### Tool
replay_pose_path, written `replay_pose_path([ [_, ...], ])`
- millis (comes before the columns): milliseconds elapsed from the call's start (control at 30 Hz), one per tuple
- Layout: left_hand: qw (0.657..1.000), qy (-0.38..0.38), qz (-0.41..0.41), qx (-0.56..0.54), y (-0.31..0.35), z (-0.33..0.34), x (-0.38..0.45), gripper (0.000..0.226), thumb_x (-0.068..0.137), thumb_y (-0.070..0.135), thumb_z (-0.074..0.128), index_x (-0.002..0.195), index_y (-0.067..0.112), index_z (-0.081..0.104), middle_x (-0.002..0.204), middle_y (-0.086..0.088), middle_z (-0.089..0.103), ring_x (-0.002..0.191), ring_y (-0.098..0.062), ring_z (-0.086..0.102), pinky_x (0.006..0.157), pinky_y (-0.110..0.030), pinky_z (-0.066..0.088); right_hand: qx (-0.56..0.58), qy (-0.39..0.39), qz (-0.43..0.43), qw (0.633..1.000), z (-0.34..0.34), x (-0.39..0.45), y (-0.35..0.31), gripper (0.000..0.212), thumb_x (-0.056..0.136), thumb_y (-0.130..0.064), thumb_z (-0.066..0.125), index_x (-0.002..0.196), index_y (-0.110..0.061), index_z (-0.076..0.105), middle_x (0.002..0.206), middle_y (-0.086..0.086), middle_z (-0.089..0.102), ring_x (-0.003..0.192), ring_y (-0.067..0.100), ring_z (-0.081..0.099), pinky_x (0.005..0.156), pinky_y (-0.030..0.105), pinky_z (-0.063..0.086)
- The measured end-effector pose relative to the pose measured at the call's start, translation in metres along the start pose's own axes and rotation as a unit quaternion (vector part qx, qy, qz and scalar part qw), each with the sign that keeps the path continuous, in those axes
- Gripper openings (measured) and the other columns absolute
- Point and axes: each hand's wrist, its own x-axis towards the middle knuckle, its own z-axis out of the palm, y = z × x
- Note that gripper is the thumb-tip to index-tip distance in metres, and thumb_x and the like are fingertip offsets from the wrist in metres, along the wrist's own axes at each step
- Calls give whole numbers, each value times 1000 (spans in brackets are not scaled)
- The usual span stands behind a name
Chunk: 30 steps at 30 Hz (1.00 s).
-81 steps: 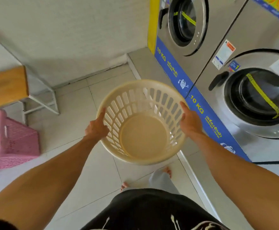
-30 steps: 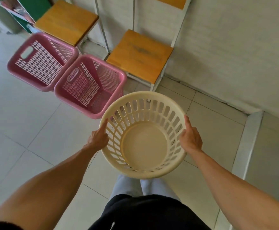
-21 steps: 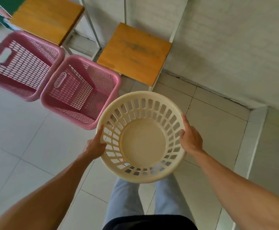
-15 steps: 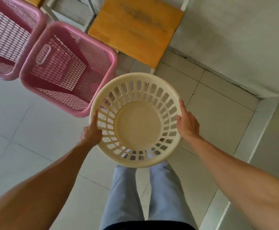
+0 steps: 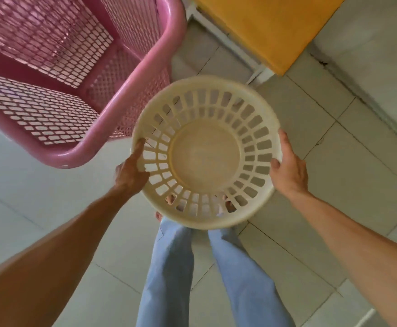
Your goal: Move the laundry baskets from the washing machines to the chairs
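Both hands, left (image 5: pixel 131 171) and right (image 5: pixel 288 169), grip the cream basket's (image 5: pixel 204 159) opposite rims, arms outstretched.

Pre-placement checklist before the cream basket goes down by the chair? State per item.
1. Left hand on the cream basket rim: ok.
2. Right hand on the opposite rim: ok.
3. Basket empty: ok.
4. Basket level: not ok, tilted slightly.
5. Bare floor tile right of the pink basket, in front of the chair seat: ok.
6. Gap between the cream and pink baskets: cannot tell, they overlap in view.
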Motion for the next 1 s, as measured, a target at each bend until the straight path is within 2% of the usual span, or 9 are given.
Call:
replay_pose_path([
  [67,1000,11,18,2,-6,10,12,90,86,14,65,152,42,10,139,-17,53,121,-40,54,100,-50,43,3,0,3,1000,13,15,-1,86,100,-15,58,153,-56,4,111,7,68,86,20,60,73,32,49],
  [133,999,27,30,7,-12,15,24,92,86,13,65,153,41,7,138,-19,53,119,-41,55,98,-51,45,-2,-9,-3,1000,23,27,-4,88,98,-14,60,154,-55,6,112,6,69,89,21,62,82,38,55],
  [200,998,48,26,11,-17,17,33,93,86,11,65,152,43,7,135,-20,55,115,-41,57,93,-52,48,-13,-12,-10,1000,32,33,-8,88,98,-14,61,155,-53,7,101,6,70,86,22,62,88,43,57],
  [300,997,68,21,11,-19,20,39,94,86,9,65,151,46,8,131,-21,57,110,-41,58,88,-54,51,-14,1,-8,1000,40,38,-12,88,97,-13,60,156,-52,9,79,1,65,79,23,62,90,43,57],
  [567,995,85,41,-20,-11,18,48,92,87,4,63,150,46,10,131,-20,56,106,-39,60,83,-55,53,-11,20,-7,1000,37,51,-19,89,95,-9,62,156,-52,13,71,-10,57,75,20,60,98,44,55],
  [733,996,77,33,-14,-5,12,60,92,86,2,60,150,47,12,128,-23,56,103,-39,58,85,-52,52,-17,33,-3,999,39,57,-21,92,96,-10,61,155,-55,7,84,-3,59,82,20,57,95,48,56],
  [833,997,52,50,8,-5,10,57,94,86,8,66,151,43,7,130,-24,55,104,-42,59,86,-53,52,-43,9,-9,999,36,56,-20,92,98,-17,59,153,-57,-2,94,5,66,85,24,59,89,45,56],
  [900,998,38,53,18,-3,4,50,98,84,12,69,153,38,4,130,-23,56,106,-43,60,87,-53,52,-69,-17,-10,997,31,51,-22,91,99,-24,60,155,-52,-6,116,9,69,98,30,64,86,44,53],
  [1000,999,16,28,24,4,0,22,99,84,16,71,153,38,4,134,-18,54,117,-38,56,91,-52,50,-72,-24,-36,996,20,23,-29,84,98,-23,61,160,-38,6,149,3,52,126,33,57,93,45,50],
])
